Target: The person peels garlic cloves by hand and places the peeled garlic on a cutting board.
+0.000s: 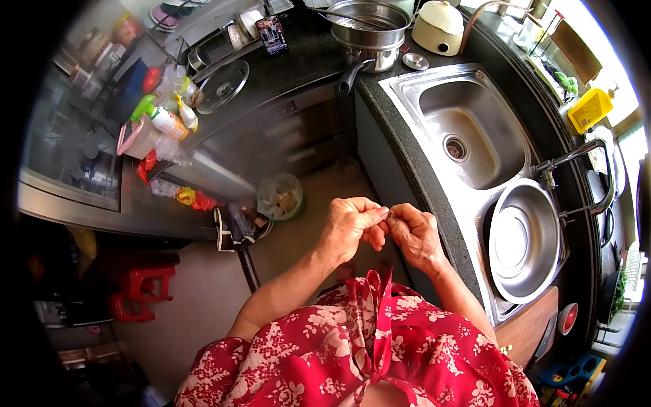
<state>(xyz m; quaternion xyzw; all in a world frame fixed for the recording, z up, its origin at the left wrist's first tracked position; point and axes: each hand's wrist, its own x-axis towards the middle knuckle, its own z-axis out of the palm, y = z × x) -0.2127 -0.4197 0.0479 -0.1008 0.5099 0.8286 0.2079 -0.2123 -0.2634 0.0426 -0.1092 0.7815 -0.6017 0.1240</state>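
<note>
My left hand [349,227] and my right hand [417,237] meet in front of my body, above the floor and beside the counter edge. Both are closed in a pinch, thumbs and forefingers almost touching. Between the fingertips is a tiny dark thing [389,213], too small to name. My fingers cover most of it. Below and to the left of my hands, a bin [280,198] lined with a clear bag stands on the floor with pale scraps inside.
To my right are a steel sink [434,136] and a large metal basin [525,244] under the faucet [576,159]. A wooden cutting board [525,329] and a knife [544,337] lie nearby. A pot's handle [348,78] juts over the counter edge. Red stools [146,285] stand at left.
</note>
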